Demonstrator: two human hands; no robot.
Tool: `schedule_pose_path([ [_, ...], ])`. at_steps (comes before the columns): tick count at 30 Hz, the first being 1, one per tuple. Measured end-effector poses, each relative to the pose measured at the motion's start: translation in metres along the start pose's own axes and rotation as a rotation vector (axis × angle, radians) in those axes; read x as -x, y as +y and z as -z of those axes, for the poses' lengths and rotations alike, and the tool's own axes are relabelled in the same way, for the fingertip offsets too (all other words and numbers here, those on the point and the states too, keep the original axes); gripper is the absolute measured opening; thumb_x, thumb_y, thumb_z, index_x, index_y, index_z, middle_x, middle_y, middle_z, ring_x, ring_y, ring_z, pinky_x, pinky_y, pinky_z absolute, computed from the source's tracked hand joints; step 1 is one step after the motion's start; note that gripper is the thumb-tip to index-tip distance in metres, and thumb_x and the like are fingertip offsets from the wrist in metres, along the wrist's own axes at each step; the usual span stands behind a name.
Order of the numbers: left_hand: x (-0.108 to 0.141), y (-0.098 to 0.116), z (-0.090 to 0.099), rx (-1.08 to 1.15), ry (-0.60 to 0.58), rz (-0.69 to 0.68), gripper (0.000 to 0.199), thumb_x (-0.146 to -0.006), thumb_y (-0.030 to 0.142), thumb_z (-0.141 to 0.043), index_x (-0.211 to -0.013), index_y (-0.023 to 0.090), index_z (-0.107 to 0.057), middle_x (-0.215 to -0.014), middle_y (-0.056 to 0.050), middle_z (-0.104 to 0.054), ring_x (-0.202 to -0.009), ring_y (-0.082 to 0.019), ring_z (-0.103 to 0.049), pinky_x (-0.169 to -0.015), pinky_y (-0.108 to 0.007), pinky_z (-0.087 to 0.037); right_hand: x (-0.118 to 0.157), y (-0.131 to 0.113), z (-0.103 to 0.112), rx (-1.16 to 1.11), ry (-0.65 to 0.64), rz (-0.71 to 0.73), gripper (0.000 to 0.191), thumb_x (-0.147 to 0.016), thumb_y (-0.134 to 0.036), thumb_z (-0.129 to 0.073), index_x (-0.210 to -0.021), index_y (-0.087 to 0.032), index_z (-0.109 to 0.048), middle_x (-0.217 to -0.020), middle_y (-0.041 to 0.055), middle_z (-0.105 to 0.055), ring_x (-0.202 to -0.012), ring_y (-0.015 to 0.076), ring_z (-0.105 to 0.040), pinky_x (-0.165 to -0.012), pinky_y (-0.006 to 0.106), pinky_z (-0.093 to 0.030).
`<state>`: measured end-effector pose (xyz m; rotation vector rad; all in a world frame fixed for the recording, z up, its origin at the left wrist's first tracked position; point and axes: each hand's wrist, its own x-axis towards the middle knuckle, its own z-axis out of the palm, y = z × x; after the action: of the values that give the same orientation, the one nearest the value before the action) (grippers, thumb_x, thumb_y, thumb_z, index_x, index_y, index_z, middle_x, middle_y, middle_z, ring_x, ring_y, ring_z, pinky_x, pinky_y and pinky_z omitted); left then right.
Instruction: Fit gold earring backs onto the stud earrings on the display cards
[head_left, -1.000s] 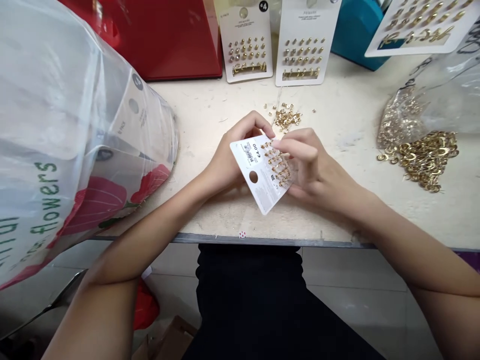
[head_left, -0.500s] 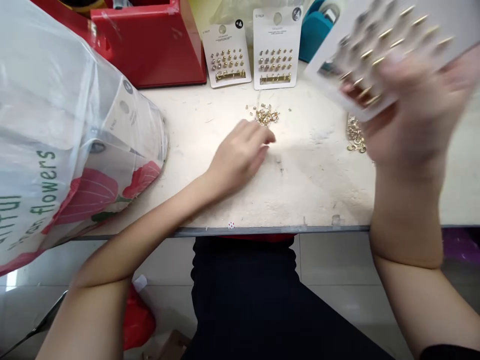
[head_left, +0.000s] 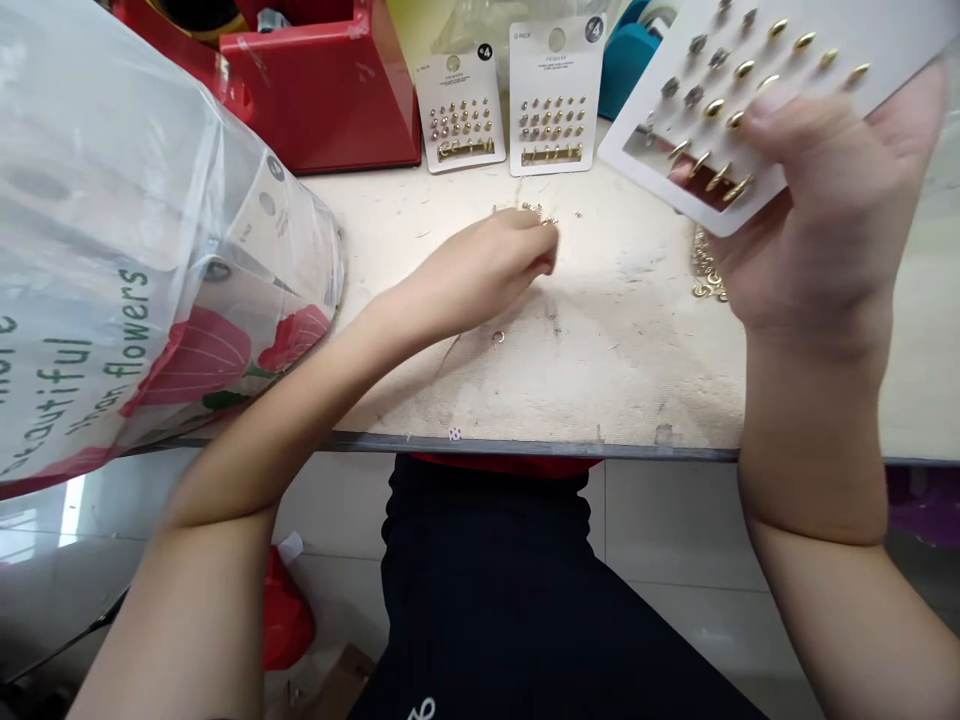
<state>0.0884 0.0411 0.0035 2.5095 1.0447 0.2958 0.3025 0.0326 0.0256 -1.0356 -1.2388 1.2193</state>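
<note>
My right hand (head_left: 817, 210) grips a white card (head_left: 675, 60) of gold and silver earrings, tilted, with its thumb on the front and a fingertip showing at the cut-out window. My left hand (head_left: 502, 260) rests over the small pile of gold pieces (head_left: 550, 218) on the table, fingers curled in; anything between them is hidden. A small open ring (head_left: 499, 338) lies just below that hand. Gold hoops (head_left: 705, 265) lie in a heap beside my right wrist, partly covered by it.
Two earring cards stand at the back, one on the left (head_left: 461, 110) and one on the right (head_left: 556, 100), by a red metal box (head_left: 322, 95). A plastic bag (head_left: 165, 230) fills the left. A teal object (head_left: 626, 60) stands behind. The table edge (head_left: 540, 447) runs along the front.
My left hand has moved slightly up and right, over the small pile. The card in my right hand has shifted left a little and looks sharper. The small ring now shows below my left hand.
</note>
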Motion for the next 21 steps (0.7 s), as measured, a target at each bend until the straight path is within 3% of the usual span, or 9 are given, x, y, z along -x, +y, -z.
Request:
schedule_pose_path([
  [3, 0.034, 0.003, 0.002, 0.001, -0.025, 0.168, 0.005, -0.091, 0.018, -0.059, -0.095, 0.015, -0.058, -0.102, -0.008, -0.061, -0.094, -0.020, -0.057, -0.077, -0.032, -0.044, 0.005, -0.003, -0.008, -0.125, 0.028, 0.085, 0.021, -0.076, -0.016, -0.073, -0.091, -0.024, -0.061, -0.107, 0.0047, -0.065, -0.104, 0.0244, -0.067, -0.082, 0.040, -0.062],
  [4, 0.043, 0.005, 0.000, -0.013, -0.060, 0.215, 0.012, -0.089, 0.021, -0.064, -0.096, 0.015, -0.057, -0.104, -0.009, -0.060, -0.096, -0.021, -0.055, -0.078, -0.032, -0.044, 0.005, -0.003, -0.011, -0.116, -0.002, 0.066, 0.018, -0.076, -0.017, -0.074, -0.086, -0.025, -0.062, -0.107, 0.0042, -0.067, -0.099, 0.0240, -0.068, -0.079, 0.039, -0.062],
  [9, 0.055, 0.012, -0.013, 0.088, -0.188, 0.326, 0.013, -0.088, 0.021, -0.066, -0.090, 0.015, -0.054, -0.098, -0.007, -0.057, -0.099, -0.021, -0.051, -0.085, -0.034, -0.043, 0.004, 0.014, -0.023, -0.085, -0.104, -0.006, 0.019, -0.072, -0.025, -0.077, -0.089, -0.028, -0.069, -0.113, -0.0048, -0.075, -0.116, 0.0238, -0.067, -0.101, 0.039, -0.058],
  [14, 0.045, 0.016, 0.000, 0.287, -0.264, 0.258, 0.012, -0.089, 0.012, -0.058, -0.081, 0.016, -0.049, -0.089, -0.003, -0.058, -0.084, -0.014, -0.051, -0.077, -0.029, -0.042, 0.002, 0.034, -0.025, -0.085, -0.136, -0.112, 0.034, -0.069, -0.034, -0.081, -0.101, -0.030, -0.070, -0.116, -0.0026, -0.074, -0.116, 0.0255, -0.068, -0.102, 0.044, -0.057],
  [17, 0.040, 0.019, 0.012, 0.417, -0.132, 0.166, 0.006, -0.093, 0.010, -0.052, -0.093, 0.016, -0.055, -0.087, -0.001, -0.060, -0.077, -0.010, -0.054, -0.074, -0.026, -0.044, 0.001, 0.039, -0.024, -0.076, -0.145, -0.156, 0.038, -0.069, -0.036, -0.082, -0.104, -0.030, -0.070, -0.120, -0.0007, -0.073, -0.117, 0.0272, -0.067, -0.101, 0.045, -0.059],
  [21, 0.031, 0.014, 0.014, 0.564, 0.124, 0.075, 0.013, -0.091, 0.007, -0.054, -0.090, 0.016, -0.064, -0.094, -0.002, -0.068, -0.086, -0.010, -0.063, -0.080, -0.025, -0.052, 0.001, 0.043, -0.022, -0.026, -0.134, -0.198, 0.031, -0.075, -0.038, -0.077, -0.104, -0.031, -0.067, -0.122, -0.0017, -0.072, -0.124, 0.0274, -0.064, -0.102, 0.045, -0.058],
])
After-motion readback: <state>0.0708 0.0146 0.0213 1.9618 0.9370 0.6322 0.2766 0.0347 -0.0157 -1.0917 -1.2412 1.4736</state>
